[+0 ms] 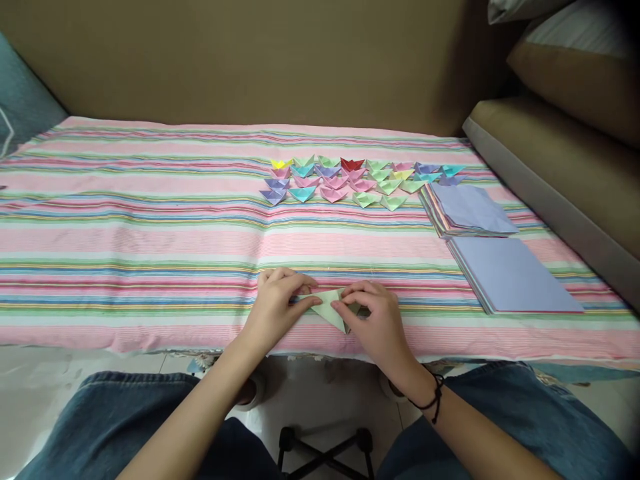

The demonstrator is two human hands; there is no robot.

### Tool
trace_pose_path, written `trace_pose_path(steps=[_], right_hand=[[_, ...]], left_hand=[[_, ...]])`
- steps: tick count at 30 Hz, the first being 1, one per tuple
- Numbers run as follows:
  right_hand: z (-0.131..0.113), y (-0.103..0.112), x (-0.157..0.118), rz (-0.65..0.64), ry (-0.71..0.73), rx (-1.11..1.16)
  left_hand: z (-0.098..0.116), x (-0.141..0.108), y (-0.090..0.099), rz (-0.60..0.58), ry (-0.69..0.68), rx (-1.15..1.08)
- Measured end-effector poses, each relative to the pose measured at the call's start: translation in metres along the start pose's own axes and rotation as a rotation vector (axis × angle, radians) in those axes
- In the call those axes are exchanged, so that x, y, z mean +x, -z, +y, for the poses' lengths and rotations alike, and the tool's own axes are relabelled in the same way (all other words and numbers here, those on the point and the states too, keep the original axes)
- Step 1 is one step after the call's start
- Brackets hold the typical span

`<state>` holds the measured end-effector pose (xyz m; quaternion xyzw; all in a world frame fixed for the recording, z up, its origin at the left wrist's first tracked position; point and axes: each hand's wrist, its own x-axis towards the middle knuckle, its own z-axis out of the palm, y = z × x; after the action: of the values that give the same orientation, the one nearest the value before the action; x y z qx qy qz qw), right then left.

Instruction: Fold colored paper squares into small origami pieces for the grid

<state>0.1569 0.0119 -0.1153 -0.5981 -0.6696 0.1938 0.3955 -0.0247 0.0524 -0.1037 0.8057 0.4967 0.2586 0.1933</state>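
A pale green folded paper (329,309) is held between both hands near the front edge of the striped cloth. My left hand (281,300) pinches its left corner between thumb and fingers. On the other side, my right hand (374,316) grips the right part, its thumb on the paper's face. The paper has a triangular outline with a point toward me. Beyond the hands, several small folded paper boats (334,194) in pink, green, blue, purple, yellow and red stand in rows.
Two stacks of square paper lie at the right, a farther stack (475,208) and a nearer stack (515,275). Brown cushions (565,160) border the right side. A brown backrest (250,60) rises behind the striped cloth (125,240).
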Motion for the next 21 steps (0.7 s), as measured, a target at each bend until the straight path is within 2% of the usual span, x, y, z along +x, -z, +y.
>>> trace_pose_path(steps=[9,21], right_hand=[[-0.003,-0.0025,0.0015,0.032,-0.011,-0.076],[-0.0044,-0.0014,0.0013,0.024,-0.028,-0.134]], left_hand=[[-0.0018,-0.0019,0.0044,0.015,0.057,0.017],[-0.0011,-0.0014,-0.0012,0.055,0.031,0.101]])
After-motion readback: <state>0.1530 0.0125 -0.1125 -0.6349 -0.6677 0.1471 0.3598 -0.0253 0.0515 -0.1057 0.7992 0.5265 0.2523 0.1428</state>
